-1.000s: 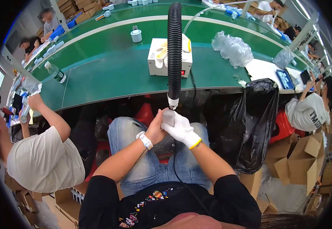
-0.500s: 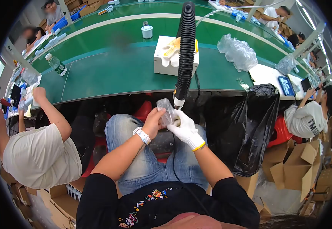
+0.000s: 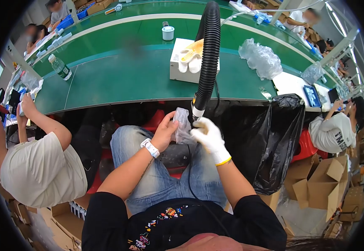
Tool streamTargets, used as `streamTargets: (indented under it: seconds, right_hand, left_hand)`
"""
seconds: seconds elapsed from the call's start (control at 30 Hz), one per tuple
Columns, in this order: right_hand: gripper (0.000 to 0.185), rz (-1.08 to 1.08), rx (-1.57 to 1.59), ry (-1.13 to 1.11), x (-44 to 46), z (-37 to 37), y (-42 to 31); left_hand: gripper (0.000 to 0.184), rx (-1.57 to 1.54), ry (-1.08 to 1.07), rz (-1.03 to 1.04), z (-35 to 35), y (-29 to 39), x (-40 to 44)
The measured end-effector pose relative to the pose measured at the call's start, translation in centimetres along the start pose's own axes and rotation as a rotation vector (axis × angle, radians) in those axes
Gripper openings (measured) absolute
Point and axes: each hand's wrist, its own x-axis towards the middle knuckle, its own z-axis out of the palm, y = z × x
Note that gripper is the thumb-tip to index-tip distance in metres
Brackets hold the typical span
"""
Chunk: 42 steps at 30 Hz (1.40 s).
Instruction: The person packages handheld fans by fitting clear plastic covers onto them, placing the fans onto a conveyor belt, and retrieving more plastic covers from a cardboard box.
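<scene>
1. Fingers of the bare left hand (image 3: 163, 134) grasp crinkled clear plastic film (image 3: 182, 124), just below-left of the corrugated hose (image 3: 209, 54).
2. Gloved right hand (image 3: 210, 137): grip unclear.
3. Light, steady pinching should avoid tearing.

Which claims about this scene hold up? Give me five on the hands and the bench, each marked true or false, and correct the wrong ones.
1. The right hand wears a white glove. True.
2. The left hand holds crumpled see-through plastic. True.
3. The left hand is gloved too. False: it is bare, with a watch at the wrist.
4. White-and-yellow gloves lie on top of the box on the green bench. True.
5. In the picture, the bottle is right of the black hose. False: it is to the hose's left.
</scene>
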Motion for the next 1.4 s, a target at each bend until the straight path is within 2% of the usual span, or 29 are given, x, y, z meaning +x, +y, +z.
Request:
streamTargets:
  seconds: [0.03,0.2,0.33,0.43,0.6,0.7,0.87,0.93,1.0,1.1,1.13,1.23,1.27,1.37,1.4]
  right_hand:
    - [0.018,-0.043,-0.194,-0.054,-0.3,0.2,-0.1]
    - [0.018,0.012,-0.225,-0.052,1.6,-0.7,0.5]
    - [0.015,-0.039,0.005,-0.062,3.4,-2.1,-0.5]
    - [0.011,0.105,0.199,-0.098,3.7,-1.2,-1.6]
    - [0.014,0.001,0.261,-0.107,3.1,0.3,-2.0]
    - [0.029,-0.066,0.159,-0.336,1.6,0.9,-0.9]
    - [0.030,-0.145,0.136,-0.164,0.9,1.6,0.8]
    - [0.033,-0.274,-0.262,-0.121,1.4,1.3,0.8]
    - [0.036,-0.331,-0.464,-0.093,1.5,1.0,1.3]
    - [0.034,0.091,-0.147,-0.233,2.6,0.6,3.5]
    - [0.034,0.086,-0.148,-0.235,3.2,0.4,4.4]
    - [0.028,0.436,0.745,-0.208,3.3,-0.9,6.1]
    - [0.028,0.438,0.744,-0.201,2.8,-1.0,5.8]
    - [0.023,0.635,1.096,-0.345,1.4,0.5,3.7]
    - [0.023,0.629,1.094,-0.341,1.4,1.2,3.9]
  left_hand:
    - [0.052,-0.002,-0.002,-0.005,0.0,-0.2,0.0]
    - [0.051,0.197,-0.062,0.042,-1.3,-0.8,0.2]
    - [0.046,0.139,-0.077,0.040,0.0,-0.2,-0.7]
    - [0.044,-0.030,-0.089,-0.090,-0.3,0.6,-0.7]
    - [0.034,-0.054,-0.066,-0.135,-0.8,0.8,-0.9]
    - [0.028,-0.080,0.163,-0.140,-2.1,-0.4,-0.1]
    - [0.028,-0.007,0.220,-0.134,-2.1,0.3,-0.4]
    - [0.029,0.182,0.149,-0.253,-1.6,1.2,-0.7]
    - [0.029,0.274,0.108,-0.318,-1.6,0.6,-0.8]
    - [0.030,0.053,0.096,-0.267,-2.6,-1.8,0.2]
    - [0.030,0.054,0.095,-0.261,-2.4,-1.3,0.2]
    - [0.030,0.288,0.241,0.104,-0.1,0.8,-0.8]
    - [0.030,0.286,0.238,0.099,0.4,0.7,-1.0]
    - [0.038,0.644,0.035,0.586,2.0,0.8,-1.4]
    - [0.038,0.641,0.030,0.588,2.5,1.0,-1.2]
